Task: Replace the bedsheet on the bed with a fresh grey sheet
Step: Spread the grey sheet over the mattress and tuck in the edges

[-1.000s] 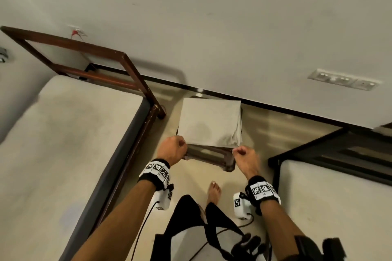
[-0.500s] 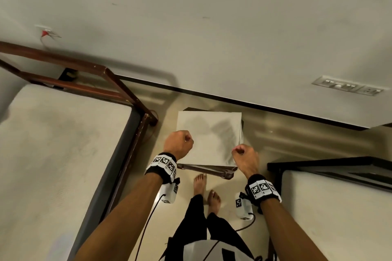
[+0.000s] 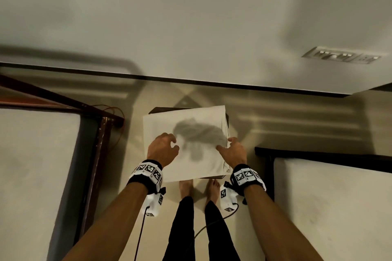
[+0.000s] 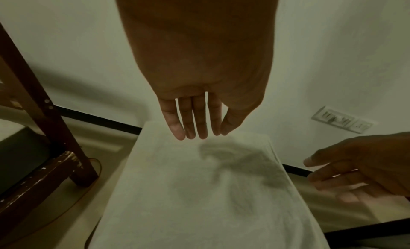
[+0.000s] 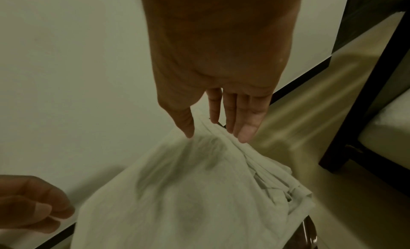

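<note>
Far left we see the bare pale mattress (image 3: 36,165) in its dark brown wooden bed frame (image 3: 101,144). Next, our left hand (image 3: 162,149) hovers above the folded pale grey-white cloth sheet (image 3: 191,131), grip apart, fingers (image 4: 193,119) loosely extended and holding nothing. The sheet lies on a small dark brown wooden stool (image 3: 226,117) between the beds, just ahead of our bare feet (image 3: 199,188). Our right hand (image 3: 232,151) is at the sheet's right folded edge, fingers (image 5: 246,123) straight, grip apart, thumb near the cloth; contact we cannot tell. Far right, a second pale mattress (image 3: 333,207) in a black frame.
</note>
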A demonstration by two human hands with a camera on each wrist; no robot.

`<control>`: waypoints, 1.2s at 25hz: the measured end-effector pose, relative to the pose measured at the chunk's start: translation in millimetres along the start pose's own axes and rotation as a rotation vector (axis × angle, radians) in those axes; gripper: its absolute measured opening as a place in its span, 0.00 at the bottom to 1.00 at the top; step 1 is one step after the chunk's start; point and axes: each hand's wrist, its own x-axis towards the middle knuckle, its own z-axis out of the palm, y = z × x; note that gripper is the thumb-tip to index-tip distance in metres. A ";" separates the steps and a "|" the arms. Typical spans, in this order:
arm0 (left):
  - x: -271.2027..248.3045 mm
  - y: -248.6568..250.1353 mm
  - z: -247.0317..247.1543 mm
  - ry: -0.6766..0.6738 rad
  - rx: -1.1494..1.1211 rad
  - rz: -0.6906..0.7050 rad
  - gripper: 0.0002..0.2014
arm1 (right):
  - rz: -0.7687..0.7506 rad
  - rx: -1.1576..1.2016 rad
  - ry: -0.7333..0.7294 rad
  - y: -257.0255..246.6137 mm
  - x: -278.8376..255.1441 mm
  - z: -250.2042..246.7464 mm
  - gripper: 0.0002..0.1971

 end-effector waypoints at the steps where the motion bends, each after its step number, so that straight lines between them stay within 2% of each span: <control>1: 10.3 -5.0 14.4 0.001 -0.008 -0.016 0.14 | -0.002 -0.007 -0.014 6.5 16.2 9.6 0.38; 5: 11.5 -29.3 82.0 -0.031 -0.017 -0.025 0.23 | 0.043 0.017 -0.104 42.8 56.7 45.4 0.60; 8: -5.2 -43.6 113.1 -0.046 0.045 0.035 0.32 | 0.091 0.018 -0.141 62.5 62.3 64.4 0.63; 10: -7.1 -44.0 119.5 -0.035 0.084 0.048 0.36 | 0.116 -0.004 -0.053 69.3 61.7 68.2 0.58; 12: -8.6 -37.9 118.2 -0.033 0.092 0.053 0.39 | 0.186 0.075 0.002 68.9 53.9 64.4 0.47; 13: -9.0 -34.1 117.2 -0.038 0.082 0.050 0.41 | 0.215 0.137 0.002 68.0 50.4 61.5 0.39; 15: -11.5 -25.0 115.4 -0.045 0.020 0.041 0.43 | 0.180 0.248 -0.029 59.8 37.7 54.0 0.23; 17: -15.7 -13.5 112.3 -0.059 -0.101 0.042 0.45 | 0.120 0.388 -0.058 47.7 23.8 53.7 0.15; 19: -23.5 2.4 102.6 -0.106 -0.247 0.054 0.49 | 0.110 0.590 -0.079 32.4 3.6 53.5 0.14; 22: -37.1 21.1 79.9 -0.188 -0.440 0.144 0.53 | 0.088 0.826 -0.106 14.0 -34.4 47.3 0.18; 27: -68.4 46.4 40.8 -0.406 -0.488 0.287 0.60 | 0.056 1.107 -0.062 5.9 -97.8 16.0 0.15; 30: -102.5 81.8 23.4 -0.550 -0.577 0.309 0.61 | 0.030 1.227 0.006 8.5 -139.4 -11.7 0.14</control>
